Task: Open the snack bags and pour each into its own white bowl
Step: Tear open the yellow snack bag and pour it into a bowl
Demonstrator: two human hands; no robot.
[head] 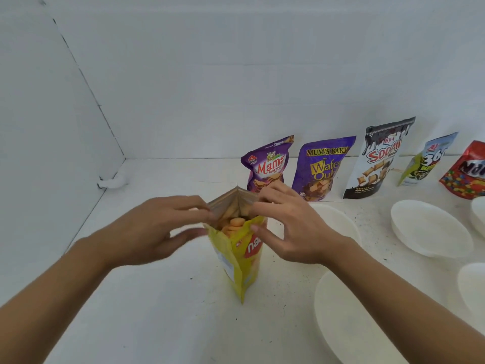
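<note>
A tall yellow foil snack bag (242, 261) stands upright on the white desk (162, 324) at the centre of the frame. Its top is open, and pale orange snack pieces (233, 224) show inside. The left hand (154, 227) pinches the left edge of the mouth between thumb and curled fingers, though blur hides the exact grip. The right hand (296, 227) pinches the right edge likewise, its spare fingers spread. Pulling both edges apart probably widens the mouth for a clean pour. A shallow white bowl (349, 324) waits near the bag at lower right, handy for tipping into, and more white bowls (430, 227) lie farther right. A row of five other snack bags (325, 166), apparently unopened, leans against the back wall at right, upright and within reach.
</note>
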